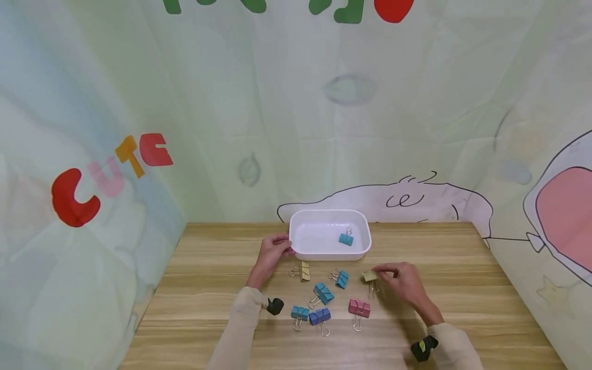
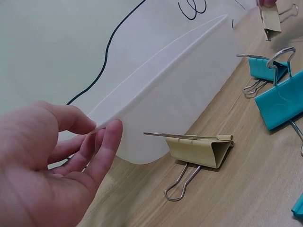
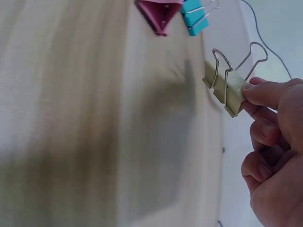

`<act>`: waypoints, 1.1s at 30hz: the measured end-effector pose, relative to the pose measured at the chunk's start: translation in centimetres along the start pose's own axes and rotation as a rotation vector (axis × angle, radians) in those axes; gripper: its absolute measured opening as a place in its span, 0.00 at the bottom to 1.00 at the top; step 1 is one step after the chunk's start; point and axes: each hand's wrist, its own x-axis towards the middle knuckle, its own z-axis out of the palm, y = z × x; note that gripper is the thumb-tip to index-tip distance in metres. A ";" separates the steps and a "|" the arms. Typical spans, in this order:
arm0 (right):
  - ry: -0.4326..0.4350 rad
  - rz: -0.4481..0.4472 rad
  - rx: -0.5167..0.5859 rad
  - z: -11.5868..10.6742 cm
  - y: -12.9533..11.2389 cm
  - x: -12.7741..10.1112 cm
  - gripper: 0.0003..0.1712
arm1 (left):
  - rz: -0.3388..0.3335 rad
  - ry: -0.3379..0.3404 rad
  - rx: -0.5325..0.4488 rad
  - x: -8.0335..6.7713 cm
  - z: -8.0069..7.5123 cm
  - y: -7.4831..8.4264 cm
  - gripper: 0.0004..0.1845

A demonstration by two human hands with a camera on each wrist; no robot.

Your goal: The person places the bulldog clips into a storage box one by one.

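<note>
My left hand (image 1: 282,245) grips the left rim of a white tray (image 1: 317,237); in the left wrist view the thumb and fingers (image 2: 110,137) pinch the tray's (image 2: 175,94) edge. One teal binder clip (image 1: 346,239) lies inside the tray. My right hand (image 1: 382,272) pinches an olive-yellow binder clip (image 1: 369,276) just above the table, in front of the tray's right corner. The right wrist view shows that clip (image 3: 226,86) held by the thumb and forefinger, its wire handles pointing up.
Loose clips lie on the wooden table (image 1: 462,288) between my arms: a yellow one (image 1: 304,271), teal ones (image 1: 341,279) (image 1: 322,293) (image 1: 299,312), a blue one (image 1: 319,316) and a pink one (image 1: 359,308). A printed cloth wall stands behind the tray.
</note>
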 end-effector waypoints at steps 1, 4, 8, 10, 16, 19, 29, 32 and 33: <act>0.004 -0.010 -0.004 -0.2 -0.1 0.2 0.07 | -0.001 0.000 0.000 0.0 0.0 0.0 0.19; 0.021 -0.056 -0.014 -0.8 -0.8 1.0 0.06 | 0.000 0.000 0.007 0.1 -0.1 0.0 0.19; 0.037 -0.105 -0.026 -1.8 -2.0 2.4 0.05 | -0.001 0.002 0.015 0.1 -0.2 0.1 0.19; 0.040 -0.109 -0.027 -2.2 -2.8 3.2 0.05 | 0.002 0.002 0.014 0.1 -0.2 0.1 0.19; 0.059 -0.140 -0.048 -3.0 -5.3 5.9 0.05 | -0.002 0.008 0.017 0.1 -0.3 0.2 0.19; 0.053 -0.175 -0.067 -3.2 -6.4 7.1 0.05 | -0.003 0.006 0.017 0.1 -0.4 0.2 0.20; 0.020 -0.188 -0.150 -2.2 -8.9 10.2 0.07 | -0.018 -0.003 0.016 -0.1 -0.3 0.1 0.20; 0.004 -0.179 -0.169 -1.8 -9.4 10.7 0.11 | -0.012 -0.009 0.012 -0.1 -0.2 0.1 0.20; -0.006 -0.173 -0.176 -1.6 -9.6 10.8 0.14 | -0.010 -0.010 0.013 -0.1 -0.2 0.1 0.20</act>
